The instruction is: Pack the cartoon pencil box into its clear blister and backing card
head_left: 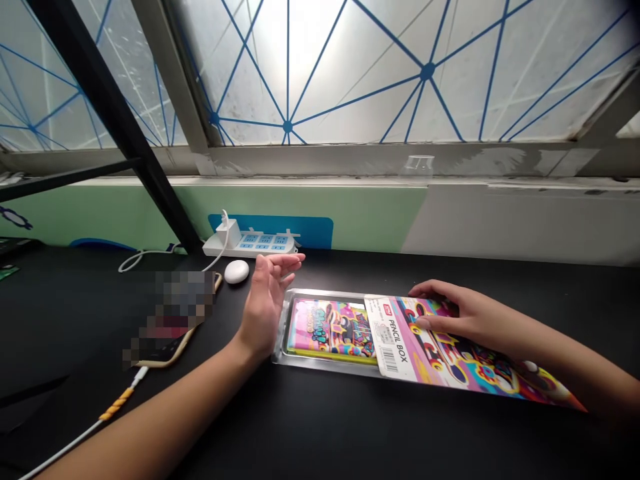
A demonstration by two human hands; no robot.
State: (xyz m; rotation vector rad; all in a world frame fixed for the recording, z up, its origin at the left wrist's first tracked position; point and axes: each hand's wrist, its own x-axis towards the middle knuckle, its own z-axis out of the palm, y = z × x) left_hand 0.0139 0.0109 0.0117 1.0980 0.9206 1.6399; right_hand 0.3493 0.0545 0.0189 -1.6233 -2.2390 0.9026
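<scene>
We have the pencil box [333, 327] just below and right of the middle of the frame, lying in a clear plastic tray [310, 363] on the black table [350, 433]. The left part of the tray shows; the rest runs under a colourful printed sleeve [433, 367], which reaches toward the lower right and carries a white label with the words PENCIL BOX and a barcode. Our right hand [463, 313], coming in from the right edge, holds the sleeve, thumb on its printed face and fingers over its far edge. Our left hand [265, 307] stands at the tray's left end, near the centre, palm turned toward it, fingers stretched out and gripping nothing; we cannot tell whether it touches the rim. Left of it lie a small white rounded case [237, 272] and a phone [173, 353], its screen blurred out, with a white cable [80, 437] running to the lower left corner. Behind, against the green wall [370, 213], sits a white power strip [260, 252] with a charger [228, 234] plugged in. Blue-lined windows [340, 73] fill the top.
</scene>
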